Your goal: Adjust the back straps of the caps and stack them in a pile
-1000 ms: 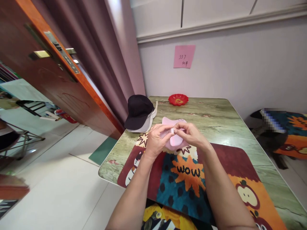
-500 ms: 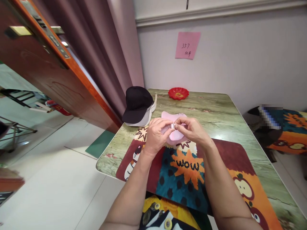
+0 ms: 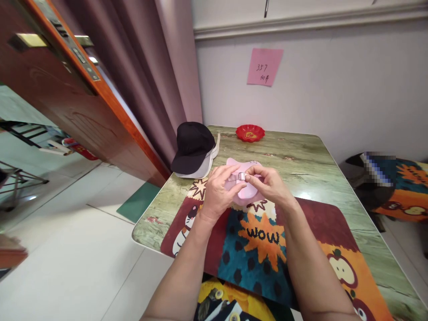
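A pink cap (image 3: 249, 191) with a strap and a small metal buckle (image 3: 241, 176) is between my hands, over the back edge of the patterned mat (image 3: 254, 249). My left hand (image 3: 220, 187) pinches the cap's strap from the left side, thumb below and fingers above. My right hand (image 3: 267, 182) has thumb and index finger closed at the right side of the buckle. Most of the cap's far and left parts are hidden behind my fingers.
On the table's back left, a black cap (image 3: 194, 149) rests on light-coloured caps (image 3: 200, 169). A red scalloped dish (image 3: 250, 133) sits near the wall. An open wooden door (image 3: 76, 98) stands left, and a chair with a patterned cover (image 3: 411, 187) is right.
The metal buckle shows more plainly between my fingers, as my left fingertips have opened slightly from it. The whole view has shifted a little.
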